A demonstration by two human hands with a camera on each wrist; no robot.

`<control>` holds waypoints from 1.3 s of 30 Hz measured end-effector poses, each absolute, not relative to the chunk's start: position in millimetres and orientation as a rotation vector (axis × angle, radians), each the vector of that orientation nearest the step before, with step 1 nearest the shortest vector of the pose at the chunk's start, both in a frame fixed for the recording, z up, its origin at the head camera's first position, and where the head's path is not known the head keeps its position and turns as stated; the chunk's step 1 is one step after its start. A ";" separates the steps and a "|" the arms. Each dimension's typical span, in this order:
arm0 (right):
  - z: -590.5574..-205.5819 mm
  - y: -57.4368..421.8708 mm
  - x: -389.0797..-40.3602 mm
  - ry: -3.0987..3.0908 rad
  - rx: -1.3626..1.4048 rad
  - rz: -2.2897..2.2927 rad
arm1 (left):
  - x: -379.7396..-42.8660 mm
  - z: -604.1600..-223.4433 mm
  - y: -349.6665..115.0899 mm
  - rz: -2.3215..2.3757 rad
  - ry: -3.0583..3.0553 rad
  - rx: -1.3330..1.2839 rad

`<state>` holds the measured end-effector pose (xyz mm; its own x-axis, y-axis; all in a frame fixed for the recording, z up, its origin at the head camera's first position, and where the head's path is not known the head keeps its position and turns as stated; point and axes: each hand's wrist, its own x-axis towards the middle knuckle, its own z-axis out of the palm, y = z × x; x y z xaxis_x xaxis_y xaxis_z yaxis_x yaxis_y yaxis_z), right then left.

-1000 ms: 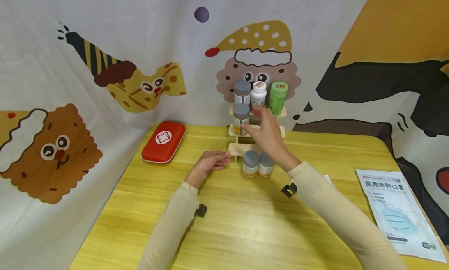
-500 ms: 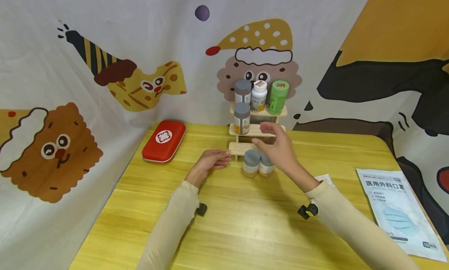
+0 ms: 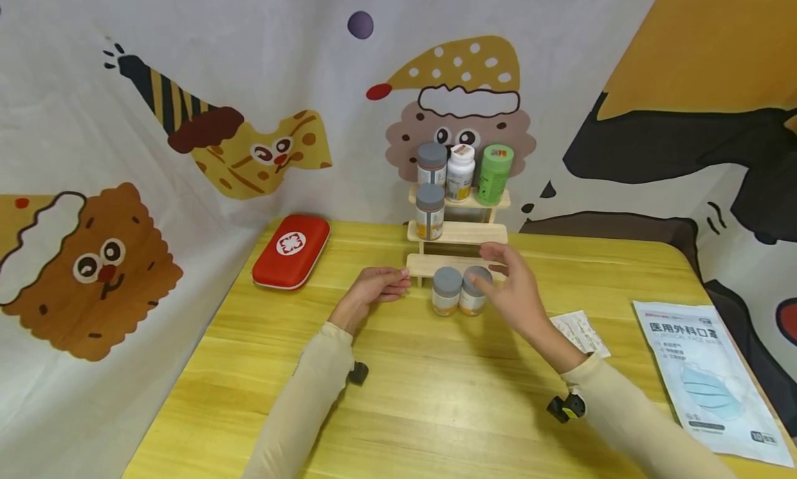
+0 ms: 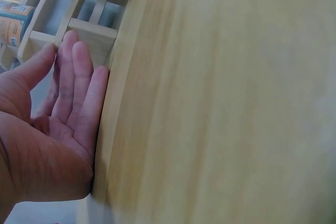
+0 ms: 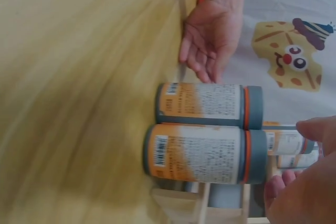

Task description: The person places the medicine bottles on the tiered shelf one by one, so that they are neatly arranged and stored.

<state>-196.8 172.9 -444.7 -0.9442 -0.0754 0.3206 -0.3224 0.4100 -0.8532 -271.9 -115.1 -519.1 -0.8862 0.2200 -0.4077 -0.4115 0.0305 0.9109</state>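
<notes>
1. Head: the step seems to be picking up a jar (image 3: 471,303) at lower centre; the right hand (image 3: 515,295), thumb and fingers spread, should next close round it; the rack (image 3: 473,232) stands behind on the tabletop (image 3: 405,403), a cartoon-printed cloth (image 3: 261,43) across the back
2. Left wrist: the left hand (image 4: 58,135), fingers nearly straight, seems to touch the rack, upper left, perhaps steadying it
3. Right wrist: the jar, at centre, stands against a second jar (image 5: 202,100)

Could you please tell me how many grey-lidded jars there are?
4: the top-shelf jar and middle-shelf jar, at the wooden rack's left end, plus the left jar and right jar, side by side on the table before the rack. Others could be hidden behind.
</notes>
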 end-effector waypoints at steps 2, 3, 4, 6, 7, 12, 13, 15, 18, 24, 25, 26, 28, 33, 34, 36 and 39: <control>-448.7 173.0 -195.0 -2.446 0.338 1.540 | -271.9 -518.7 -115.1 1.908 1.873 -0.195; -450.5 172.9 -194.2 -2.454 0.333 1.528 | -271.8 -518.7 -115.3 1.908 1.876 -0.195; -452.4 173.0 -193.7 -2.457 0.333 1.521 | -271.8 -518.8 -115.4 1.907 1.879 -0.195; -455.1 172.8 -192.6 -2.461 0.326 1.511 | -271.5 -518.8 -115.5 1.909 1.882 -0.197; -456.4 172.9 -192.3 -2.460 0.323 1.511 | -271.5 -518.8 -115.3 1.909 1.883 -0.198; -465.1 174.9 -190.7 -2.478 0.304 1.528 | -270.9 -520.6 -115.1 1.913 1.873 -0.205; -467.1 175.4 -190.4 -2.485 0.300 1.535 | -270.7 -520.7 -114.9 1.911 1.873 -0.203; -470.3 176.3 -189.4 -2.497 0.297 1.555 | -270.5 -521.6 -115.1 1.913 1.869 -0.204; -474.6 177.1 -189.0 -2.510 0.299 1.594 | -270.8 -522.8 -115.4 1.916 1.869 -0.202; -481.1 178.8 -188.9 -2.544 0.283 1.662 | -271.4 -524.6 -116.4 1.921 1.867 -0.191; -482.0 179.0 -188.7 -2.549 0.286 1.666 | -271.3 -524.5 -116.5 1.920 1.866 -0.191; -483.1 179.0 -188.7 -2.552 0.288 1.670 | -271.3 -524.3 -116.7 1.918 1.866 -0.190; -484.7 179.2 -188.8 -2.551 0.298 1.677 | -271.3 -523.9 -116.7 1.914 1.865 -0.192; -486.1 179.6 -190.0 -2.545 0.318 1.669 | -272.0 -523.2 -116.6 1.918 1.860 -0.195; -485.9 179.7 -190.1 -2.544 0.319 1.667 | -272.2 -523.0 -116.6 1.920 1.859 -0.195; -485.6 180.1 -190.3 -2.543 0.319 1.661 | -272.3 -522.6 -116.1 1.922 1.859 -0.194; -485.7 181.3 -190.9 -2.544 0.313 1.649 | -272.7 -522.1 -115.4 1.921 1.863 -0.187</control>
<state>-190.9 181.3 -485.7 -0.9746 -0.1202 0.1888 -0.2214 0.3948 -0.8917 -272.7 -115.4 -522.1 -0.8873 0.2255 -0.4022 -0.4089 0.0183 0.9124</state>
